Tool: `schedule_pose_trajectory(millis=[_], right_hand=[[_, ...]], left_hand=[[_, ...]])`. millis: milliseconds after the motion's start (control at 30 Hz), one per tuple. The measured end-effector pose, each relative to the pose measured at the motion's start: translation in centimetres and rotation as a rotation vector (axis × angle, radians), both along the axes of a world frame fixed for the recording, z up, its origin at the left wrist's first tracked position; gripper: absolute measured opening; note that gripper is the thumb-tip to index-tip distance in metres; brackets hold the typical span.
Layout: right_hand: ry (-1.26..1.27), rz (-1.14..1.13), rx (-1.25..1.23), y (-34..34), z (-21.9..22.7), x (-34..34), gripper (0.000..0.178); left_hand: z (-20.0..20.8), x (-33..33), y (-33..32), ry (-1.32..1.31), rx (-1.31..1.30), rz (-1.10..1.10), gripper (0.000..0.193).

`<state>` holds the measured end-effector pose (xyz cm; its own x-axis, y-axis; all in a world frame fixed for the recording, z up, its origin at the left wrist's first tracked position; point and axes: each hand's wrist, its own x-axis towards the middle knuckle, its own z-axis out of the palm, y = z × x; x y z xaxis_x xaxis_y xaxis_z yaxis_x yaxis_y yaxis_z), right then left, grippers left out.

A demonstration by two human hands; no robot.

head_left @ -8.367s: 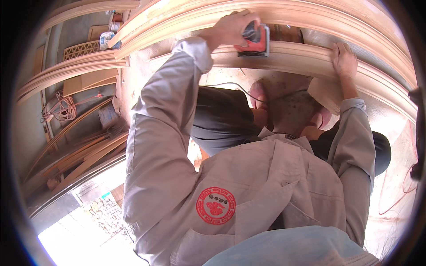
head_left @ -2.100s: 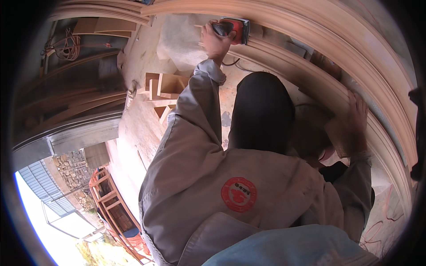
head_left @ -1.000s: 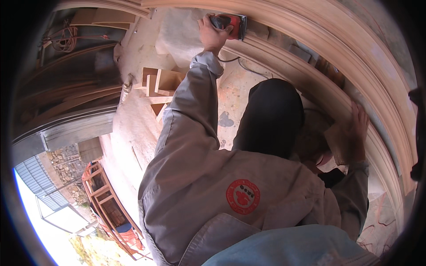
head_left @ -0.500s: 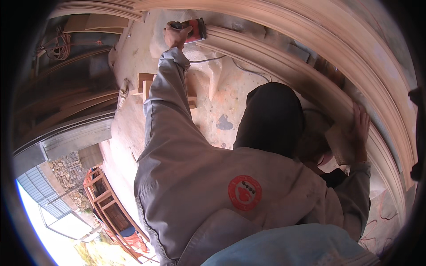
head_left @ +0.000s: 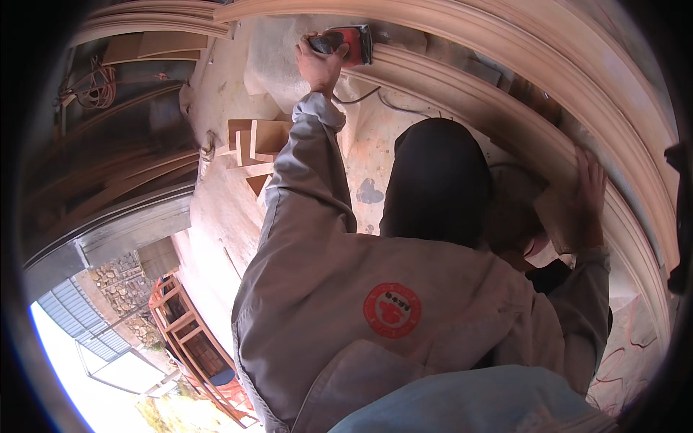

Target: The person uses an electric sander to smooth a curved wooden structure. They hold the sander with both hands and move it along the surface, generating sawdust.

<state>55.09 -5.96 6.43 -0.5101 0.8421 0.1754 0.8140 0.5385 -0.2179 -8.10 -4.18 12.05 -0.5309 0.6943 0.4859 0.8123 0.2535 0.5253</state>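
Rightward since a moment ago, the sander (head_left: 351,45) and left hand (head_left: 321,65) have shifted. In the head view, that hand clasps it at the left end of the board (head_left: 469,99); the right hand (head_left: 590,193), well apart, rests on the board, its grip unclear

I've got the left head-worn fisheye here, aimed steeply down over the grey jacket (head_left: 447,303). Jacket's near, fills lower middle; long moulding (head_left: 462,94) farther off, arcing beyond it and to its right; bright outdoor patch (head_left: 108,372) well left of it.
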Motion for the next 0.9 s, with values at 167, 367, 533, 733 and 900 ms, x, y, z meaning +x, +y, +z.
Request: schedule_pose_trajectory(millis=[167, 367, 533, 733, 900], right_hand=[[0.011, -0.013, 0.043, 0.1, -0.3, 0.0, 0.109], [-0.039, -0.018, -0.041, 0.7, -2.0, 0.1, 0.109], [0.024, 0.018, 0.045, 1.1, -3.4, 1.1, 0.108], [0.012, 0.026, 0.013, 0.5, -1.4, 0.5, 0.107], [-0.025, 0.001, -0.014, 1.0, -2.1, 1.2, 0.106]], left_hand=[[-1.0, 6.9, -1.2, 0.004, 0.045, -0.059, 0.076], [-0.1, 15.8, -3.7, -0.011, 0.007, -0.07, 0.08], [0.3, 16.8, -2.6, 0.004, -0.038, -0.09, 0.082], [-0.4, 10.2, -1.8, 0.046, -0.02, -0.025, 0.08], [0.1, 5.7, -0.7, 0.013, -0.065, 0.005, 0.085]])
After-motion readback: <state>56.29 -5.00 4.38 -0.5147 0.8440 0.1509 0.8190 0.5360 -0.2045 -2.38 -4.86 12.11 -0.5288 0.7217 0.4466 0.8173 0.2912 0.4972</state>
